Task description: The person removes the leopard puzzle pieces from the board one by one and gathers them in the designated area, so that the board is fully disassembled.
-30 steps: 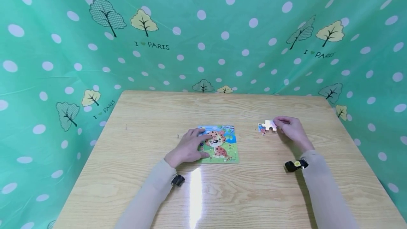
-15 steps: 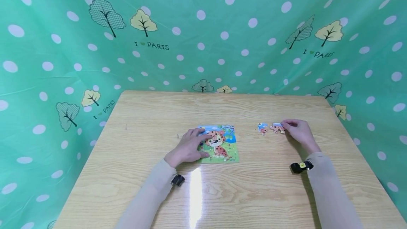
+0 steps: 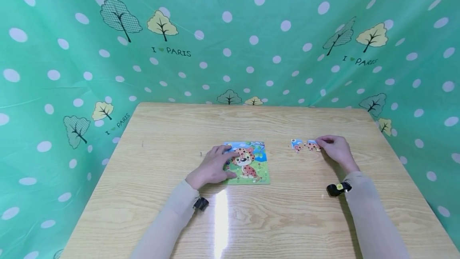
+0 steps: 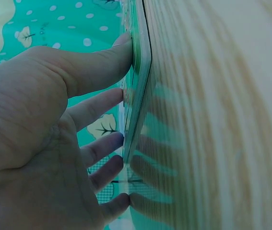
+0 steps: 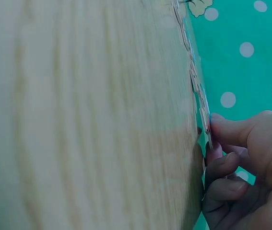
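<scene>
Head view is showing the left hand (image 3: 212,168) lying flat with fingers spread, pressing on the near-left part of the puzzle board (image 3: 248,162) at the table's (image 3: 287,219) middle. Off to the right of the board, the right hand (image 3: 336,149) is pinching a loose puzzle piece (image 3: 312,146) between thumb and fingertips, the piece sitting flat on the wood, just beside a second loose piece (image 3: 296,144). Right wrist view is confirming the fingers (image 5: 227,132) closing on the piece's edge. My read: a piece is being set down or handled beside its neighbour, well apart from the board. Next move probably calls for letting go cleanly or lifting without nudging that neighbour.
</scene>
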{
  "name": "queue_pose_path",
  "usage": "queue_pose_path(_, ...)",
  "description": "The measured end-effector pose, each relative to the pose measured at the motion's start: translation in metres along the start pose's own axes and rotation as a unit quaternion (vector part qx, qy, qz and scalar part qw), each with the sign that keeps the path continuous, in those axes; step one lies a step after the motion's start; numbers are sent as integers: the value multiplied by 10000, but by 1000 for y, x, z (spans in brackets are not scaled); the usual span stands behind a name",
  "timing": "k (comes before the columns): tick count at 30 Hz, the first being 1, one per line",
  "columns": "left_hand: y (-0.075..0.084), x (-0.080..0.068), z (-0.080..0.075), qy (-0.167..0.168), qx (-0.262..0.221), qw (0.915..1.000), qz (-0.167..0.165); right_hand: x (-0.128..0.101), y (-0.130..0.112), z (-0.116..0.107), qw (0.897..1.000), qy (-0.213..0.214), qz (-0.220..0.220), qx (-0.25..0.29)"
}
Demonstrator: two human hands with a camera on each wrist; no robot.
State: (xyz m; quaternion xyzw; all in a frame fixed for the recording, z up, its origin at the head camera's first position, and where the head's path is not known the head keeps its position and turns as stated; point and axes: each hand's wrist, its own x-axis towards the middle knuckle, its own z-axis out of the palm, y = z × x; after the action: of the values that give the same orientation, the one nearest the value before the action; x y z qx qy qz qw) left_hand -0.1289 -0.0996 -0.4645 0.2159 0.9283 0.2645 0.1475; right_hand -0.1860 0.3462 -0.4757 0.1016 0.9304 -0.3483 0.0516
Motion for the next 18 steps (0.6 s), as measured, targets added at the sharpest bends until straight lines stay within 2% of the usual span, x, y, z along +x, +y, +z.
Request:
queue_pose_path(9, 1, 1, 1, -14, 82, 10000, -6, -4, -6, 1, 9997, 146, -87, 153)
queue_pose_path(18, 0, 1, 1, -6, 120, 9999, 6, -10, -35, 21, 9963, 127, -826, 205)
